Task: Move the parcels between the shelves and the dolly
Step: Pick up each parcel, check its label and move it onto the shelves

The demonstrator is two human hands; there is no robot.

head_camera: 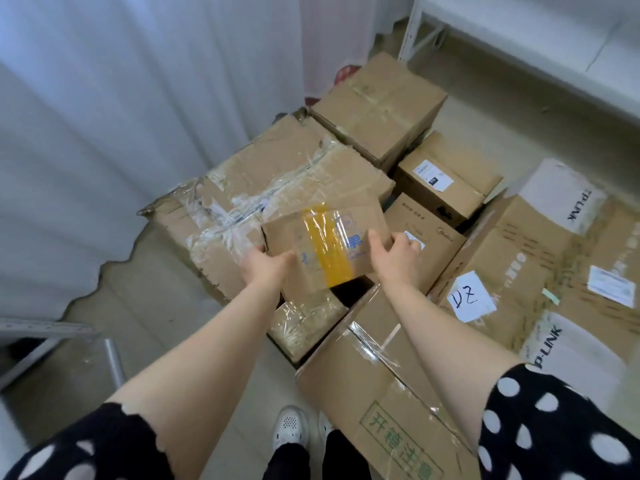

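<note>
Presently holding a small parcel (322, 244) with yellow tape, raised above the packed boxes (377, 102). Left hand (265, 268) curled round the near left corner, thumb on top. Right hand (393, 252) gripping the right edge, fingers bent over it. Hands apart, one each side. Just behind the parcel, a big crumpled box (256, 181).

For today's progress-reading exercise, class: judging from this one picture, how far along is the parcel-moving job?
Done: hard to say; several parcels sit packed together low down, such as the TP-LINK box, but no dolly shows beneath. In hand: the left hand and right hand grip a small yellow-taped parcel above the pile. Left: placing it; the white shelf shows no parcel in its visible part.
</note>
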